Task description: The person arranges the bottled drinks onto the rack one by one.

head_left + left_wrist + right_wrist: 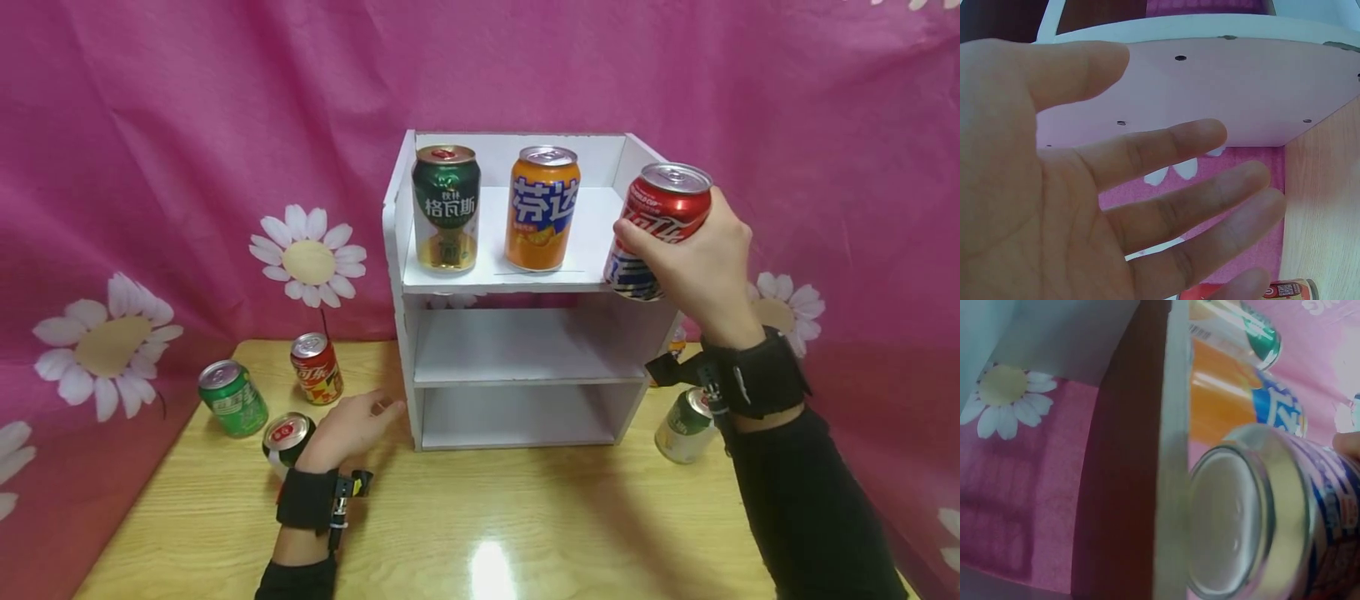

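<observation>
My right hand (708,258) grips a red cola can (670,208) at the right front of the white shelf's top tier (487,287). The can leans slightly, its silver base (1225,522) showing at the board's edge in the right wrist view. To its left on that tier stand an orange soda can (543,212) and a green-and-gold kvass can (447,208), both upright. Low on the left, my left hand (348,429) hangs over the table beside the shelf's left side, fingers spread and holding nothing. A dark green can (287,435) stands partly hidden behind that hand.
On the wooden table's left stand a green can (234,400) and a red can (317,369). To the shelf's right are a green-and-white can (686,427) and a partly hidden orange can (677,342). A pink flowered cloth (187,167) hangs behind.
</observation>
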Motion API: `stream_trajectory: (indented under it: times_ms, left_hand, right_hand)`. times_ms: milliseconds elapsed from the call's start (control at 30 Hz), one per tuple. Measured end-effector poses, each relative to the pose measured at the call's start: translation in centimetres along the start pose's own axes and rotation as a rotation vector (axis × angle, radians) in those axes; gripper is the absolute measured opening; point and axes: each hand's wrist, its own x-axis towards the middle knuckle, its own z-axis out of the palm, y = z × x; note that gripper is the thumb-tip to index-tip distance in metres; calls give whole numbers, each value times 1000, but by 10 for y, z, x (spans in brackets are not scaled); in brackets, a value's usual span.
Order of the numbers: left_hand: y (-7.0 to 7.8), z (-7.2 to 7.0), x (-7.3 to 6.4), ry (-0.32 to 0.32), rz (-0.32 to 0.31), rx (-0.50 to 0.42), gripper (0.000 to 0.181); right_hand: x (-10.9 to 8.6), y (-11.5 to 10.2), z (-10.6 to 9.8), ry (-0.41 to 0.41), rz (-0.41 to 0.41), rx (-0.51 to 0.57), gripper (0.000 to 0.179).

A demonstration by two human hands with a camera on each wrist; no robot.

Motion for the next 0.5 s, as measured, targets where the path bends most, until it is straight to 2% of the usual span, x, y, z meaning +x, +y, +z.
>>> stream_trajectory:
  times_ms: [333, 500]
  left_hand:
    - [-1, 3, 0, -5, -11, -7, 54]
    - [-3, 1, 2, 4, -2, -2, 51]
  right_hand:
    - [11, 4, 14, 17, 80, -69, 81]
    - [13, 4, 18, 41, 83, -69, 82]
